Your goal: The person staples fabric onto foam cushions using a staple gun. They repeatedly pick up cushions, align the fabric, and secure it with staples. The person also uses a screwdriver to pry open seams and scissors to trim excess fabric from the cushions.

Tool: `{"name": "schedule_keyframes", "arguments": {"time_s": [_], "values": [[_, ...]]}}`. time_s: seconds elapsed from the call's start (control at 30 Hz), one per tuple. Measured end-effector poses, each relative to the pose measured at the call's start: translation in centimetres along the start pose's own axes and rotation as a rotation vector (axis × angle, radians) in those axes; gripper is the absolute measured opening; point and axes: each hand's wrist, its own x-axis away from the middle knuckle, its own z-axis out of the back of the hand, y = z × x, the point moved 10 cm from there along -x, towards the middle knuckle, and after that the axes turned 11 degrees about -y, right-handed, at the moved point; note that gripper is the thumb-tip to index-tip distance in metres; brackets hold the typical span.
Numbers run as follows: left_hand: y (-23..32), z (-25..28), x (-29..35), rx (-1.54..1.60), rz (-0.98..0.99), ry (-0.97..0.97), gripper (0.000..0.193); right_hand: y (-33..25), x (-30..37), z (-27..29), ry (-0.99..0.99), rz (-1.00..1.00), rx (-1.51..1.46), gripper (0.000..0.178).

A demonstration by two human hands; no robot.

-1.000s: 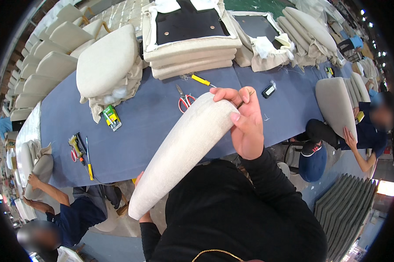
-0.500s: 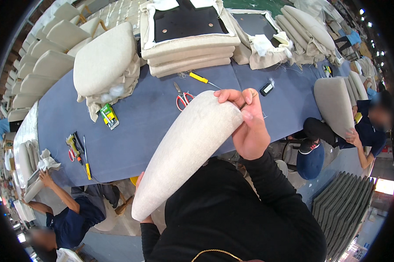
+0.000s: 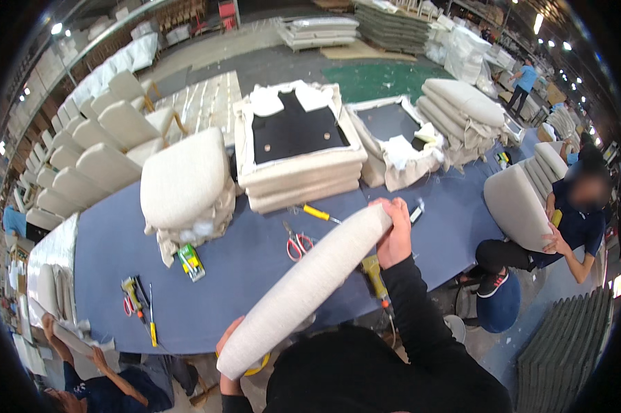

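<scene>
A beige fabric-covered seat cushion is held on edge between my two hands, slanting from lower left to upper right in front of me. My right hand grips its upper right end, fingers curled over the edge. Around the lower left end is my left hand, partly hidden behind the cushion. Just beyond the cushion on the blue-grey table lie red-handled scissors and a yellow-handled screwdriver. Close to my right forearm is an olive-yellow staple gun.
Stacked cushions stand at the table's far side, with more stacks left and right. A green box and a second staple gun lie to the left. Co-workers handle cushions at both sides.
My view has tilted up, showing more of the workshop. The cushion has turned more edge-on and reaches out over the table. A staple gun beside my right forearm has come into view.
</scene>
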Motion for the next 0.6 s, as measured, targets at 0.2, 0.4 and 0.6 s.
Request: {"name": "schedule_keyframes", "arguments": {"time_s": [0.2, 0.4, 0.6], "values": [[1.8, 0.5, 0.5, -0.105, 0.021, -0.111, 0.057, 2.2, 0.2, 2.8, 0.096, -0.100, -0.056, 0.015], [5.8, -0.9, 0.0, -0.353, -0.062, -0.093, 0.057, 2.7, -0.8, 6.1, 0.120, -0.067, -0.026, 0.019], [14.1, -6.6, -3.9, -0.626, -0.183, -0.096, 0.071, -3.3, 0.9, 7.3, 0.272, 0.468, 0.649, 0.032]]}}
